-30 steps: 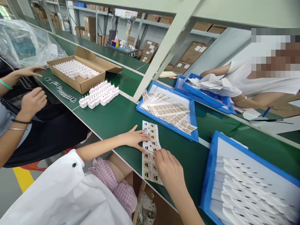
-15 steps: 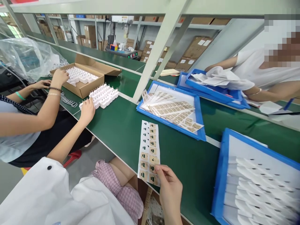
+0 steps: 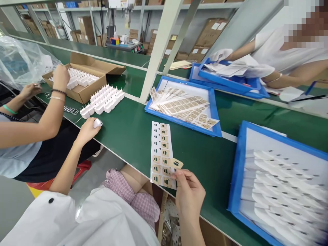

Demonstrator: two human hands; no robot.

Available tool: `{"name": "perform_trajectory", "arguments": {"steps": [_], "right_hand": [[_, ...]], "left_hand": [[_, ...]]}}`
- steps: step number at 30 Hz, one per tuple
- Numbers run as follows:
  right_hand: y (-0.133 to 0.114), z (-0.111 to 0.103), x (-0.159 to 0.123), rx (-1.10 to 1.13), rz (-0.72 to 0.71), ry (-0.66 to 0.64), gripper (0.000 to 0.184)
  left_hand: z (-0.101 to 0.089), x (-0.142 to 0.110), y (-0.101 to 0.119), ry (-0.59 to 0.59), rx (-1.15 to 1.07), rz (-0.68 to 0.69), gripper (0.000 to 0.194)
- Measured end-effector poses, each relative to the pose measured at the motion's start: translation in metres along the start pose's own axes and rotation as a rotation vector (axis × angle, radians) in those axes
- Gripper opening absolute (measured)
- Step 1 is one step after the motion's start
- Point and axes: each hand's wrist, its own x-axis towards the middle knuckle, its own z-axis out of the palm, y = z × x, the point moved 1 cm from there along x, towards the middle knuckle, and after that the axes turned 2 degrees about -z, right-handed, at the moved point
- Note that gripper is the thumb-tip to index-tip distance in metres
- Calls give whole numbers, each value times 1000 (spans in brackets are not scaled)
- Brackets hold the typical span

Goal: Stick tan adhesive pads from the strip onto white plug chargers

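My left hand is closed around a small white plastic block above the bench edge. That block resembles the pieces in the cluster of white plastic blocks, which have thin pins on top. My right hand is pinched at the lower right of a sticker sheet. A tan sticker with a cutout sticks out past the sheet's right edge, just above those fingertips. The sheet lies on the green bench, with tan stickers along its right column and lower left; the upper left shows bare white backing.
A blue tray holds more sticker sheets. Another blue tray at right has overlapping white pieces. A cardboard box contains white blocks. A co-worker's hand is at that box. Another person works across the bench. A frame post rises behind.
My left hand left the sheet, reached the white block cluster and drew back with one block. My right hand stayed by the sheet, where a tan sticker now projects beyond its edge.
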Motion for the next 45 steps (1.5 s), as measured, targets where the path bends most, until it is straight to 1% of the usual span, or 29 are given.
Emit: {"name": "perform_trajectory", "arguments": {"steps": [2, 4, 6, 8, 10, 12, 15, 18, 20, 22, 25, 28, 30, 32, 34, 35, 36, 37, 38, 40, 42, 43, 45], "right_hand": [[-20, 5, -13, 82, 5, -32, 42], [-45, 13, -32, 192, 11, -148, 40], [-69, 21, -54, 282, 13, -281, 41], [-86, 26, -73, 334, 20, -356, 41], [-95, 27, -88, 365, 24, -378, 39], [-97, 22, -98, 379, 7, -361, 35], [-94, 13, -105, 378, -21, -322, 29], [-90, 8, -108, 378, -37, -303, 26], [-89, 7, -110, 389, -40, -298, 25], [-89, 7, -110, 399, -35, -302, 24], [-90, 7, -110, 397, -44, -313, 24], [-90, 8, -109, 373, -65, -312, 24], [-89, 9, -108, 392, -104, -281, 25], [-88, 10, -107, 437, -144, -225, 26], [-86, 13, -108, 475, -176, -155, 27], [-86, 15, -108, 479, -185, -120, 28], [-85, 17, -108, 478, -196, -90, 29], [-84, 19, -108, 474, -212, -60, 30], [-84, 20, -108, 465, -228, -23, 31], [-83, 24, -104, 436, -288, 80, 34], [-82, 27, -96, 403, -413, 210, 33], [-82, 29, -92, 382, -485, 266, 31], [-81, 32, -84, 327, -597, 340, 28]], "left_hand": [[8, -23, 26, -54, -135, 107, 40], [21, -58, 58, -134, -309, 244, 39], [34, -95, 91, -275, -725, 499, 36], [44, -125, 120, -415, -964, 668, 39], [50, -143, 141, -526, -1081, 765, 42], [55, -150, 154, -614, -1120, 808, 39], [61, -153, 162, -707, -1137, 828, 38], [64, -157, 166, -709, -1224, 853, 48], [64, -160, 168, -713, -1258, 837, 49], [62, -163, 170, -727, -1249, 807, 49], [56, -165, 171, -711, -1204, 765, 49], [55, -163, 168, -704, -1153, 779, 50], [59, -161, 165, -672, -1132, 825, 53], [69, -162, 164, -592, -1100, 834, 55], [81, -167, 165, -468, -1144, 777, 51], [88, -171, 166, -410, -1206, 738, 50], [93, -176, 168, -370, -1287, 701, 51], [98, -182, 169, -356, -1372, 662, 52], [101, -188, 171, -376, -1440, 629, 53], [103, -200, 175, -486, -1491, 623, 60], [98, -209, 177, -611, -1434, 671, 70], [95, -213, 177, -654, -1378, 690, 71], [88, -215, 176, -704, -1261, 661, 62]]}}
